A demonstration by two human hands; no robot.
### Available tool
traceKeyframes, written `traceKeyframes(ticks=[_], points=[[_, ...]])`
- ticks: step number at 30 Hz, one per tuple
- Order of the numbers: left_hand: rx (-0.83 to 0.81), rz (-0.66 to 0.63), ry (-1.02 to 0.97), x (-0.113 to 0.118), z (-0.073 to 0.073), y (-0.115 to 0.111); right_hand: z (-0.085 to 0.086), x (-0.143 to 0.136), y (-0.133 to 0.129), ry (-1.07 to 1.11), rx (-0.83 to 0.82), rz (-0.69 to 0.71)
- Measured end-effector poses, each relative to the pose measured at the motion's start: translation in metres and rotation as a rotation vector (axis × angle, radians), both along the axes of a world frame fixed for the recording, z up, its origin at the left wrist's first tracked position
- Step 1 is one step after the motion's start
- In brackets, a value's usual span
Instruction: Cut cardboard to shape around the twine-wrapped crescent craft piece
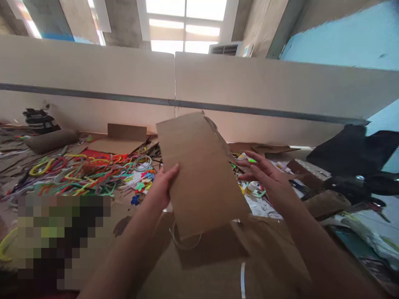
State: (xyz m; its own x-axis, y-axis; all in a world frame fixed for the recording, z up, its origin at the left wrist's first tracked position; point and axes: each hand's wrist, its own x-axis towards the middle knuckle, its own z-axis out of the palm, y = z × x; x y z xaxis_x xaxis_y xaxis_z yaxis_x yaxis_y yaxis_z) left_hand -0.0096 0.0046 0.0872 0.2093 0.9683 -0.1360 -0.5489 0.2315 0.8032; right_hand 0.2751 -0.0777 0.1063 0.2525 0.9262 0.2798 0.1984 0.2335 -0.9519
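Observation:
A flat rectangular piece of brown cardboard (199, 178) is held up and tilted in front of me. My left hand (163, 185) grips its left edge, with the thumb on the near face and the other fingers hidden behind. To the right of the cardboard, my right hand (264, 174) is open, its fingers apart and nothing in them. Under the cardboard's lower edge a thin pale loop (187, 245) shows, its kind unclear. Below lies a larger sheet of cardboard (218, 280) with a narrow whitish strip (242, 279) on it.
Many coloured pipe cleaners (96, 174) lie tangled at the left, beside felt-like flower shapes (140, 187). A cardboard roll (51, 141) lies further back. Small bottles and scraps (251, 187) sit behind my right hand. A pale partition (109, 68) stands at the back; dark objects (352, 166) are at the right.

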Motion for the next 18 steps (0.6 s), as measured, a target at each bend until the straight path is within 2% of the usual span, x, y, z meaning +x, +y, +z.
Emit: traceKeyframes(ticks=[3,5,7,10,13,18], points=[[-0.032,0.272,-0.05,-0.031,0.013,0.016,-0.014,0.004,-0.006,-0.299,-0.087,0.04],[-0.032,0.443,-0.075,-0.049,0.016,0.021,-0.026,-0.002,-0.01,-0.523,-0.166,0.139],[-0.035,0.555,-0.097,-0.064,0.015,0.022,-0.04,-0.014,-0.011,-0.688,-0.202,0.277],[-0.114,0.61,-0.105,-0.078,0.008,0.018,-0.063,-0.037,-0.005,-0.803,-0.176,0.43],[-0.236,0.591,-0.103,-0.087,0.003,0.013,-0.078,-0.057,0.003,-0.844,-0.174,0.483],[-0.272,0.622,-0.106,-0.098,0.001,0.01,-0.081,-0.084,-0.003,-0.868,-0.187,0.617]])
